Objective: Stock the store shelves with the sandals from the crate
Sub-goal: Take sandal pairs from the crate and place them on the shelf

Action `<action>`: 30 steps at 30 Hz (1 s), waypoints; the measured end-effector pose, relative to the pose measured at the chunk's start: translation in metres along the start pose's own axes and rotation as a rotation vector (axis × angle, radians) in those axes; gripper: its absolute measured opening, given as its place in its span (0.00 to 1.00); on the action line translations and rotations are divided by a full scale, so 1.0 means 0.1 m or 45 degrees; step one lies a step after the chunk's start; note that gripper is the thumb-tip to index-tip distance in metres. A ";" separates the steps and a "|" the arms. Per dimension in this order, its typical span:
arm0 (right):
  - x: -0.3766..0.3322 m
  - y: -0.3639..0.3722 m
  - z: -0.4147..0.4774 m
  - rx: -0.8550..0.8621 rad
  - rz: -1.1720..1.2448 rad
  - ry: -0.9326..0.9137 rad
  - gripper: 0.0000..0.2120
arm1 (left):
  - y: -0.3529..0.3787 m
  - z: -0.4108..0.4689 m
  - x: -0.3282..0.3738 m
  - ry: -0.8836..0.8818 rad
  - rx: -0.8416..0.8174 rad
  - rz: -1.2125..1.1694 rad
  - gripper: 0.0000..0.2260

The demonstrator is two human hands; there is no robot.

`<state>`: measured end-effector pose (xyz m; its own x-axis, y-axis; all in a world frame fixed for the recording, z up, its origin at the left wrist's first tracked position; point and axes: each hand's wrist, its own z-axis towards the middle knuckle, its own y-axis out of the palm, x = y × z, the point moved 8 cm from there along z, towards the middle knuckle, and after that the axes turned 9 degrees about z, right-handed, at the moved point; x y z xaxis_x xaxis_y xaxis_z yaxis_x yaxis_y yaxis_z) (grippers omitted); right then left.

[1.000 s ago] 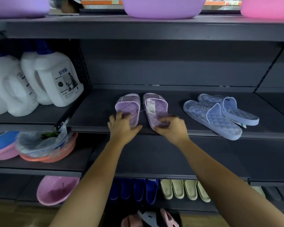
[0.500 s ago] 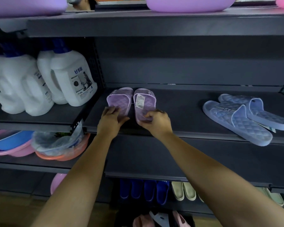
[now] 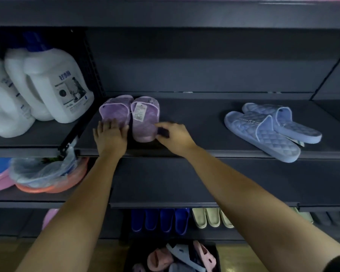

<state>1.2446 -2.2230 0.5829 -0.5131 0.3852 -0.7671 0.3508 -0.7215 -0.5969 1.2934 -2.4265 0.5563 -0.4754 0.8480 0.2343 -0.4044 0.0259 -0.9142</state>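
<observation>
A pair of purple sandals lies side by side on the middle shelf (image 3: 194, 118), toes to the back. The left purple sandal (image 3: 114, 108) has my left hand (image 3: 110, 135) resting flat over its heel. The right purple sandal (image 3: 145, 122) carries a white price tag, and its heel is uncovered. My right hand (image 3: 174, 135) sits just to its right, fingers loosely curled, the tips against the sandal's side edge. A dark crate (image 3: 130, 258) on the floor below holds several pink and grey sandals.
A blue quilted pair (image 3: 263, 130) lies at the shelf's right, one heel over the front edge. White detergent jugs (image 3: 57, 85) stand left of a black divider. Stacked plastic basins (image 3: 47, 179) sit lower left. Blue sandals (image 3: 159, 220) and cream sandals (image 3: 208, 217) fill the bottom shelf.
The purple pair has slid left toward the divider and closer together. My right hand has come off the right sandal's heel to its side. The view has tilted down.
</observation>
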 end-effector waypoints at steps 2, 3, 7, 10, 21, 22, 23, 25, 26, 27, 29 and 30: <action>0.05 -0.46 -0.15 0.131 0.003 -0.016 0.13 | -0.22 -0.22 0.38 0.069 0.310 -0.108 0.19; 0.12 -0.71 -0.22 0.206 -0.004 -0.011 0.11 | -0.24 -0.32 0.60 0.124 0.393 -0.163 0.18; 0.50 -1.83 -0.64 0.570 -0.106 -0.016 0.09 | -0.18 -0.74 1.81 0.403 0.310 -0.497 0.14; 0.99 -2.50 -0.96 0.699 -0.300 0.096 0.10 | -0.11 -1.12 2.69 0.604 0.183 -0.629 0.11; 2.01 -3.18 -1.54 0.541 -0.361 0.474 0.16 | 0.27 -1.74 3.97 0.528 0.047 -0.301 0.34; 2.06 -3.18 -1.54 0.517 -0.286 0.463 0.13 | 0.26 -1.75 3.99 0.524 0.068 -0.253 0.35; 2.08 -3.17 -1.54 0.485 -0.240 0.444 0.11 | 0.25 -1.74 3.98 0.524 0.098 -0.223 0.34; 2.11 -3.15 -1.53 0.432 -0.246 0.387 0.13 | 0.22 -1.69 3.94 0.526 0.157 -0.197 0.30; 2.10 -3.13 -1.52 0.431 -0.251 0.351 0.14 | 0.22 -1.67 3.90 0.532 0.166 -0.179 0.29; 2.08 -3.11 -1.50 0.438 -0.250 0.328 0.15 | 0.23 -1.63 3.85 0.540 0.157 -0.152 0.29; 2.03 -3.02 -1.45 0.447 -0.267 0.306 0.16 | 0.25 -1.56 3.74 0.551 0.144 -0.097 0.29; 1.99 -2.96 -1.41 0.442 -0.282 0.298 0.16 | 0.24 -1.52 3.66 0.549 0.152 -0.079 0.29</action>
<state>1.1489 -1.8520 0.5733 -0.3415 0.6421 -0.6864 -0.0505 -0.7418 -0.6687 1.2278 -2.0351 0.5697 -0.0886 0.9905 0.1048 -0.5208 0.0436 -0.8525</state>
